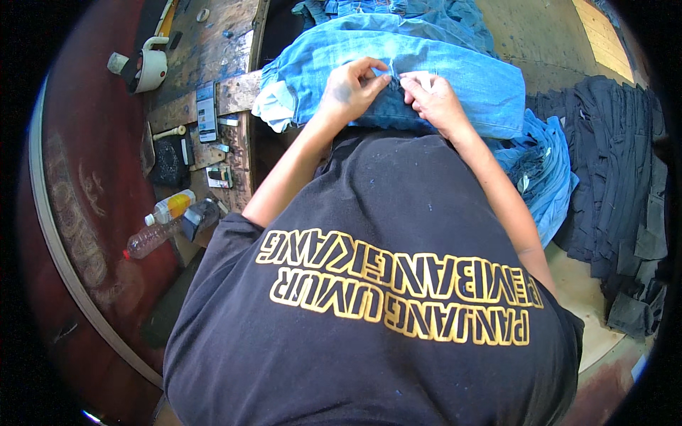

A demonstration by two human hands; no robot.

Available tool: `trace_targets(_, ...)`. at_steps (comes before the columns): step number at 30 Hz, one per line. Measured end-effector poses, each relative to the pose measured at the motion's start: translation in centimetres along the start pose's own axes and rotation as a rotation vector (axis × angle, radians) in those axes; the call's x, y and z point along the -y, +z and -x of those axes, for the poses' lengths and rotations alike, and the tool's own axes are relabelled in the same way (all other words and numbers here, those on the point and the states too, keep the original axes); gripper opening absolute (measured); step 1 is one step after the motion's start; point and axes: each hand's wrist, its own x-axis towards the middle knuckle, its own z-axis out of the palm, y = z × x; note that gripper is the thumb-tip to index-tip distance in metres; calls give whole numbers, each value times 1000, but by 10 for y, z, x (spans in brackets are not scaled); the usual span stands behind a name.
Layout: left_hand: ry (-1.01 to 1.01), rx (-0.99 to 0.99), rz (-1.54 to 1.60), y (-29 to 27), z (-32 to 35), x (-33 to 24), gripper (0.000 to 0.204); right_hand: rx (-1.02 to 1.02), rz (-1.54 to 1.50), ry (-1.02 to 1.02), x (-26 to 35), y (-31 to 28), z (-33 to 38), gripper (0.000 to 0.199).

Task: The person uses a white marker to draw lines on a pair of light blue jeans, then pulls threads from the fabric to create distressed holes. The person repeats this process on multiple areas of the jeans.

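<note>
A light blue denim garment [469, 85] lies across my lap, its paler inside showing at the left end. Near its middle is a small dark, frayed spot [394, 71] with loose threads. My left hand [348, 91], with a grey smudge on its back, is closed, thumb and forefinger pinching the cloth at this spot's left side. From the right, my right hand [435, 103] pinches at the same spot with fingers curled. A small white piece shows between its fingers; I cannot make out what it is.
More blue denim [426, 11] is heaped beyond my lap and at my right. Dark garments [611, 163] are stacked farther right. On the left, a worn wooden bench [206, 57] bears a white pot [150, 69] and a phone [206, 112]. Plastic bottles [153, 238] are nearer.
</note>
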Motion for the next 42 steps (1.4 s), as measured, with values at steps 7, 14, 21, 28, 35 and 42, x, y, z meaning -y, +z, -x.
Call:
trace_targets(7,239,-168,-399,-1,12,-5,7,-67,198,28,8,2,3,34)
trace_targets(14,263,-100,-456,-7,12,-8,9,-129,205,44,2,12,2,31)
trace_targets(21,200,-95,-206,-13,11,-5,5,-337,-183,173,10,14,10,20)
trace_targets(28,198,-38,-178,-26,5,-19,8,-336,204,26,31,22,16,31)
trace_targets(35,6,-19,-153,-42,-2,-61,15,-212,-157,192,53,26,29,32)
trace_targets(42,-606,449,-150,-45,-15,-56,81,-244,-462,424,47,30,36,27)
